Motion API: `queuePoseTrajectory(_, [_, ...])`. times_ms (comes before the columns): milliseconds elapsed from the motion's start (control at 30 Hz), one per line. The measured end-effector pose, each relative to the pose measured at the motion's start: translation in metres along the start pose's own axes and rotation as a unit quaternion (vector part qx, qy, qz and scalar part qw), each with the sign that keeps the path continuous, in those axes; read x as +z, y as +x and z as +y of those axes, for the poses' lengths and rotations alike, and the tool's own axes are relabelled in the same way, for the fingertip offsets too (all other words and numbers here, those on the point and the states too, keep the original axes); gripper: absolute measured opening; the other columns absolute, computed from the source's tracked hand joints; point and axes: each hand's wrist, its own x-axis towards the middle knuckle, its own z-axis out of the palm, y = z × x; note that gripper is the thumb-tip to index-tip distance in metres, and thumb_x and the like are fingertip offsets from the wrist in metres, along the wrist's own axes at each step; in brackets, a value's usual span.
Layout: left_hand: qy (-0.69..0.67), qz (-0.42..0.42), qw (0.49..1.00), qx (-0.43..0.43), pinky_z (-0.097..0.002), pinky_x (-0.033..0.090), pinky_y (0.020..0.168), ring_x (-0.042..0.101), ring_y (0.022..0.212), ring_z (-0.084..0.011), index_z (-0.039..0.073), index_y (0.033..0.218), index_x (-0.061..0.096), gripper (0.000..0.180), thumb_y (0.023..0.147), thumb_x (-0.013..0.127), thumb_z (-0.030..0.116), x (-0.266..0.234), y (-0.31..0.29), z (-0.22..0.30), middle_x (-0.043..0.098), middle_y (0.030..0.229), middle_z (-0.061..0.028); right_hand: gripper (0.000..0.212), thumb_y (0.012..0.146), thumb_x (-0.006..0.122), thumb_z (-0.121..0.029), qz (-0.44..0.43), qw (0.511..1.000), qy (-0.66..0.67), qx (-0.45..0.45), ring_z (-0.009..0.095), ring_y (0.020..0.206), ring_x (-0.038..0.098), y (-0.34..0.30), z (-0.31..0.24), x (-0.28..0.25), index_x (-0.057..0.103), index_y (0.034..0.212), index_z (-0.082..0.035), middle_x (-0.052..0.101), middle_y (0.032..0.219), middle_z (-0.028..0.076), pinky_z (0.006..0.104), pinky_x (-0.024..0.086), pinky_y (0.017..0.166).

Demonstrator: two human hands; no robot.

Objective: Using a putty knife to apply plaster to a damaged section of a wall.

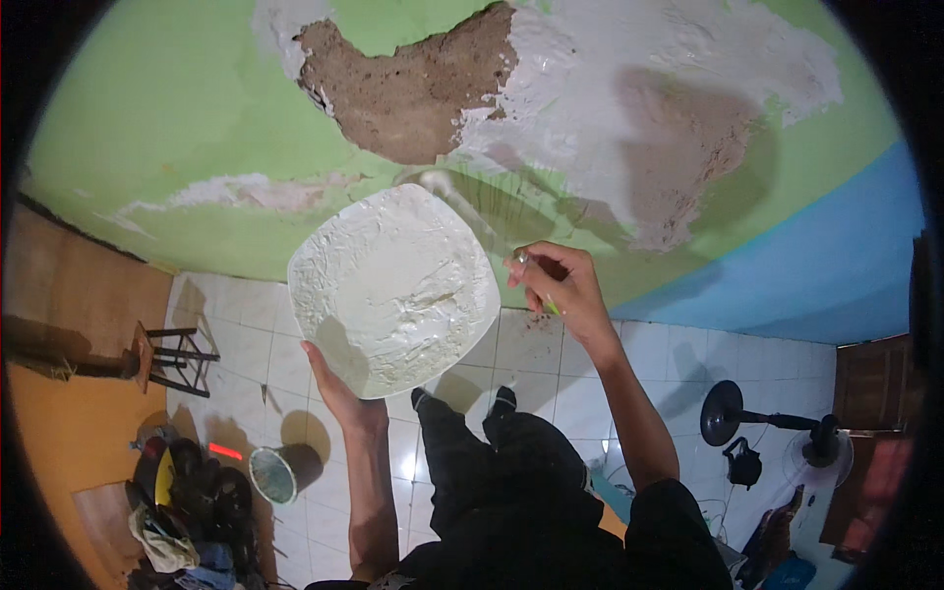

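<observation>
My left hand holds a white, rounded-square plate from below, its thumb up along the near left edge. Wet white plaster is spread over the plate, ridged toward the right side. To the right of the plate, my right hand is closed on a small tool with a shiny metal part and a yellow-green end; its exact kind is mostly hidden by the fingers. Ahead stands a green wall with a bare brown patch and smeared white plaster beside it.
A bucket and a dark stool stand on the tiled floor at the left, near a heap of clothes and bags. At the right are a black fan and a dark kettle.
</observation>
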Motion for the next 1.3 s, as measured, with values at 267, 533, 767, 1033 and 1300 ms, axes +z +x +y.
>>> queuePoseTrajectory(267, [0.003,0.002,1.0,0.006,-0.041,0.033,0.111,0.041,0.133,-0.0264,0.004,0.148,0.031,0.07,0.101,0.038,0.055,0.018,0.0,0.014,0.041,0.146,-0.0107,0.029,0.094,0.061,-0.022,0.015,0.995,-0.097,-0.013,0.011,0.051,0.051,0.062,-0.053,-0.042,0.071,0.099,0.005,0.068,0.078,0.009,0.0261,0.04,0.047])
queuePoseTrajectory(533, [0.014,0.02,1.0,-0.001,-0.0423,0.032,0.111,0.041,0.133,-0.0262,0.005,0.147,0.032,0.068,0.101,0.039,0.055,-0.015,0.001,0.012,0.042,0.145,-0.0105,0.033,0.09,0.065,-0.024,-0.016,0.999,-0.048,-0.012,0.012,0.049,0.05,0.087,-0.045,-0.103,0.069,0.096,0.008,0.063,0.073,0.009,0.0271,0.038,0.045])
queuePoseTrajectory(767, [0.036,0.05,0.998,-0.003,-0.0424,0.033,0.11,0.042,0.132,-0.0253,0.006,0.146,0.034,0.067,0.1,0.039,0.055,-0.025,0.0,0.012,0.044,0.143,-0.0096,0.034,0.089,0.065,-0.024,0.027,0.999,-0.031,0.035,0.012,0.047,0.048,0.071,-0.038,-0.113,0.068,0.095,0.009,0.062,0.072,0.009,0.027,0.035,0.042])
queuePoseTrajectory(1033, [0.036,0.034,0.999,-0.01,-0.0427,0.035,0.11,0.043,0.132,-0.0251,0.008,0.146,0.035,0.066,0.1,0.039,0.055,-0.016,0.006,0.007,0.044,0.143,-0.0085,0.032,0.091,0.064,-0.023,-0.027,0.997,-0.045,-0.047,0.012,0.047,0.049,0.109,-0.042,-0.101,0.067,0.096,0.009,0.064,0.074,0.009,0.0271,0.037,0.043])
queuePoseTrajectory(1300, [0.042,0.048,0.998,-0.009,-0.0435,0.035,0.11,0.042,0.132,-0.0254,0.009,0.147,0.035,0.066,0.099,0.041,0.055,-0.034,0.018,0.005,0.045,0.143,-0.008,0.032,0.094,0.061,-0.024,0.037,0.999,0.013,-0.035,0.012,0.054,0.051,0.09,0.031,-0.104,0.067,0.095,0.007,0.064,0.078,0.008,0.0276,0.041,0.051])
